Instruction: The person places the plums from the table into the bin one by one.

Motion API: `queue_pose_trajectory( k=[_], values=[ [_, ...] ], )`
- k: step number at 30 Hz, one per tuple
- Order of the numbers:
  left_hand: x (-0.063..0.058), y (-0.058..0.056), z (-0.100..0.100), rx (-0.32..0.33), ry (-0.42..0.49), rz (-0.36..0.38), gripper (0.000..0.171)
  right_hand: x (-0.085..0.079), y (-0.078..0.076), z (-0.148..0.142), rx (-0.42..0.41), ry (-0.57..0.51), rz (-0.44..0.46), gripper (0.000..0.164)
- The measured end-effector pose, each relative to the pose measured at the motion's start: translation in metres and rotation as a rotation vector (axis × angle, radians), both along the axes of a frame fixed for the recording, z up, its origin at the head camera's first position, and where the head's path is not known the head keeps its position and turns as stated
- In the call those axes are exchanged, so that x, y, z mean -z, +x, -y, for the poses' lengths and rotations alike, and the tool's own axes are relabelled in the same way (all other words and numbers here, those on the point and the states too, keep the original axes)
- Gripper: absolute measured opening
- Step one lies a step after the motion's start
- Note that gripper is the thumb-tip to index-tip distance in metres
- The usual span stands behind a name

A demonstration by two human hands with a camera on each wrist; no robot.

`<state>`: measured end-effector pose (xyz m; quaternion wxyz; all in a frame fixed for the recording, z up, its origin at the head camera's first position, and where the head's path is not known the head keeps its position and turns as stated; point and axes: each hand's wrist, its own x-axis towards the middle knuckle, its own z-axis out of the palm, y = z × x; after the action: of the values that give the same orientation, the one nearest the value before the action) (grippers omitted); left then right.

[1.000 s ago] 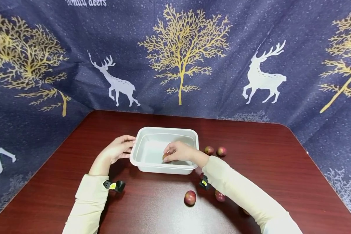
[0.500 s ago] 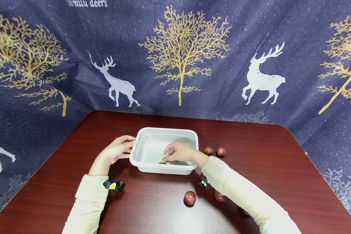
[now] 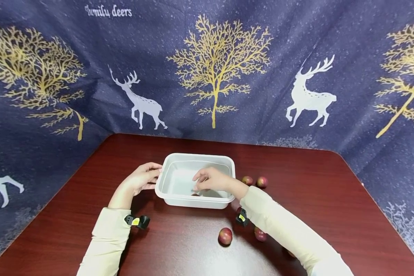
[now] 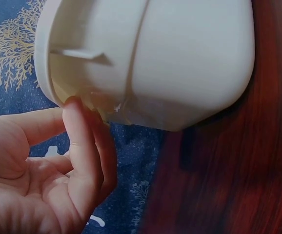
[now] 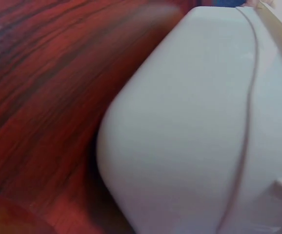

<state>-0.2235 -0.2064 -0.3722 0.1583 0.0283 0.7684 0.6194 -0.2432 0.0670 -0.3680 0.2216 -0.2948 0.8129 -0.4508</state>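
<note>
Currently the right sleeve (image 3: 279, 230) runs diagonally over the red-brown surface (image 3: 172, 245), lowest fruit (image 3: 290, 253) mostly hidden under it. Second fruit (image 3: 260, 234) sits at the sleeve's edge; front fruit (image 3: 225, 236) is to its left, well apart, on the near side of the bin. Black wrist cameras (image 3: 137, 221) on both cuffs.

White bin (image 3: 193, 202) sits mid-surface, opening up, long axis left-right across the person's front, right end a touch nearer. Right forearm crosses its right rim and blocks part of the interior.

Inner fruit (image 3: 195, 194): in the bin by the near wall, only a brown sliver visible below the right thumb. Can't tell its axis. Right hand (image 3: 208, 179) is inside the bin, fingers loosely bent, thumb and index apart; can't tell if it touches the inner fruit.

Left hand (image 3: 143, 179) grips the bin's left end, fingertips up under the rim per the left wrist view.

Past the forearm, right of the bin: two back fruits (image 3: 262, 182), close together.

Behind everything, dark blue backdrop (image 3: 279, 38) with white deer (image 3: 145, 106) and gold trees (image 3: 215, 73).
</note>
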Motion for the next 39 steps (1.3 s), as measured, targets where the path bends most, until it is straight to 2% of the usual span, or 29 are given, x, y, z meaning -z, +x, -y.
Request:
queue_pose_trajectory(
  k=[7, 14, 19, 30, 39],
  values=[
    [0.002, 0.001, -0.002, -0.014, -0.016, -0.008, 0.04, -0.012, 0.001, -0.008, 0.029, 0.04, -0.04, 0.036],
    [0.001, 0.001, -0.001, -0.024, -0.025, -0.006, 0.039, -0.024, 0.001, -0.013, 0.028, 0.002, 0.02, 0.039],
    [0.0, 0.002, -0.001, -0.021, -0.017, -0.004, 0.04, -0.029, 0.002, -0.02, 0.026, -0.013, 0.006, 0.039],
    [0.0, 0.0, -0.002, -0.024, -0.019, 0.002, 0.04, -0.042, 0.009, -0.03, 0.006, 0.032, -0.097, 0.037],
    [0.0, 0.0, 0.0, -0.022, -0.025, 0.009, 0.041, -0.056, 0.015, -0.045, 0.037, 0.134, -0.202, 0.033]
  ],
)
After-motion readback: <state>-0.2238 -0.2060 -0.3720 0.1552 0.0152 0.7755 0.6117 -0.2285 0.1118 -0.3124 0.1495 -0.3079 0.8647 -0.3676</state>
